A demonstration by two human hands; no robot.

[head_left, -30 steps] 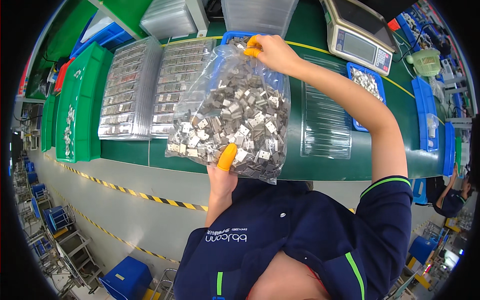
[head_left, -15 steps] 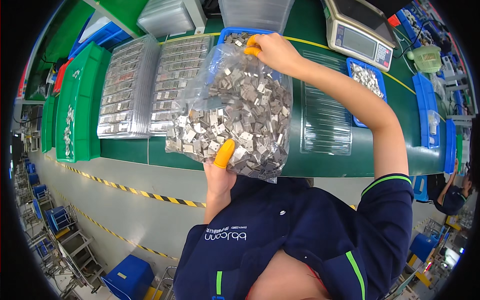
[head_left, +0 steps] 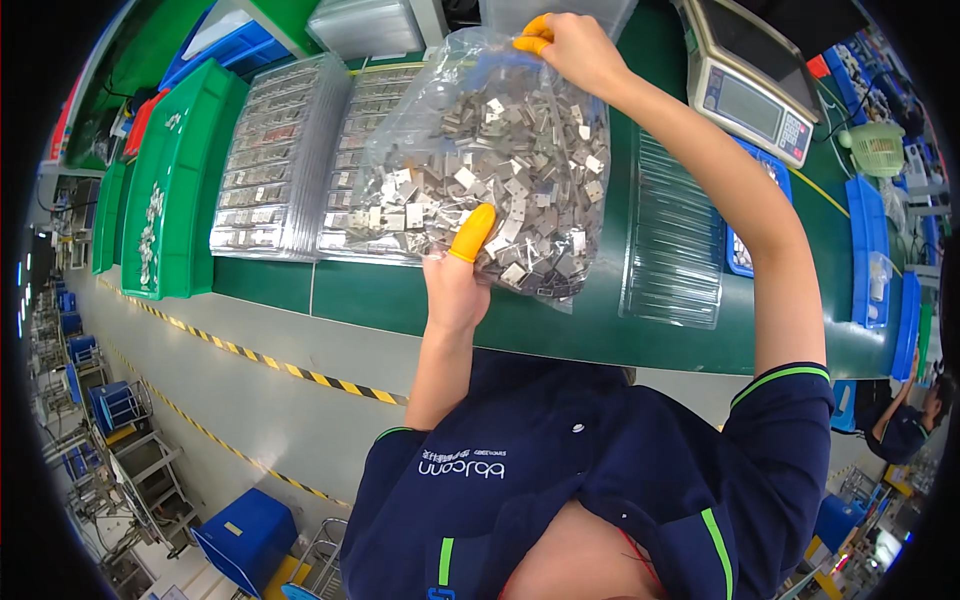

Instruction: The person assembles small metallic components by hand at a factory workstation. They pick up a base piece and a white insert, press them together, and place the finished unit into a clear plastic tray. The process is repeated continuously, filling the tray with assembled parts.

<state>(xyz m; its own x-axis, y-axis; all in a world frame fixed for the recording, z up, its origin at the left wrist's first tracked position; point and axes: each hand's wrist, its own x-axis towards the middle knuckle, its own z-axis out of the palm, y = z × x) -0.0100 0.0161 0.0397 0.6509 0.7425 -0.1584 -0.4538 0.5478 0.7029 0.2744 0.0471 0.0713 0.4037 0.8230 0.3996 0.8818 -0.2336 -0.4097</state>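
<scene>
A clear plastic bag (head_left: 530, 190) full of small silvery metal pieces is held up over the green bench. My left hand (head_left: 458, 280) grips its lower edge, with a thumb in a yellow finger cot pressed on the front and the other fingers hidden behind it. At the bag's top edge my right hand (head_left: 570, 48) pinches the plastic; its thumb and a finger wear yellow cots. The pieces lie heaped toward the lower part of the bag. A blue tray behind the bag is mostly covered by it.
Stacked clear blister trays (head_left: 275, 160) with metal parts stand left, beside a green bin (head_left: 180, 190). Right of the bag lies an empty-looking clear tray (head_left: 675, 235). Farther right are a digital scale (head_left: 750, 90), a blue tray (head_left: 740, 258) and a light green basket (head_left: 875, 150).
Both hands have lifted the bag upward and away in the picture, and it now covers most of the blue tray behind it. The view has shifted a little.
</scene>
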